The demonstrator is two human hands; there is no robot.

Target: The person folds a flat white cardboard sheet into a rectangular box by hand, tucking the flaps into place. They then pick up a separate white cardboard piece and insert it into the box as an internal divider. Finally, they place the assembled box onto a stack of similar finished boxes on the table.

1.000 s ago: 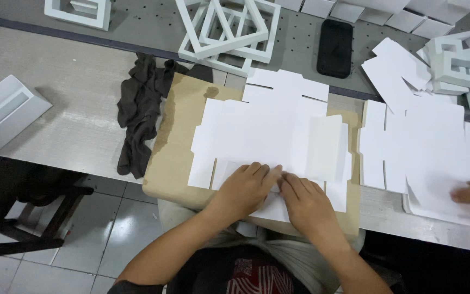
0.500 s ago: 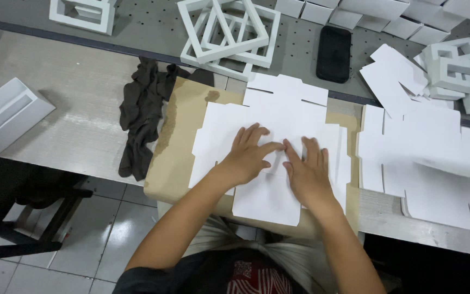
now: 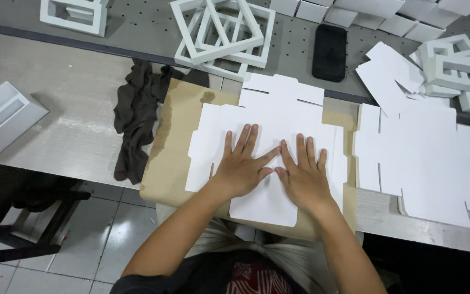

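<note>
Pressing flat, both hands lay palm-down on a white die-cut card blank [image 3: 270, 122], which rested on a brown cardboard sheet [image 3: 167, 163] at the near edge of the work table [image 3: 72, 141]. The left hand [image 3: 240, 169] had its fingers spread, thumb angled toward the right hand [image 3: 303, 177]; the right hand's fingers were likewise extended and slightly fanned, neither hand pinching or gripping anything. The two thumbs nearly met over the middle of the blank. The brown sheet overhung the table's front edge above the person's lap. The table surface was pale grey-beige laminate; behind it ran a darker grey perforated strip [image 3: 137, 22]. A crumpled dark cloth [image 3: 137, 120] lay just left of the brown sheet, touching it. A stack of further white blanks [image 3: 425, 158] sat to the right, near but apart. On the perforated strip: white open frames [image 3: 224, 32] piled together, a black phone [image 3: 330, 53] face down, more white frame pieces [image 3: 455, 71] at far right. A white tray-like box [image 3: 1, 122] sat at the far left. Floor below was light tile [image 3: 99, 234].
</note>
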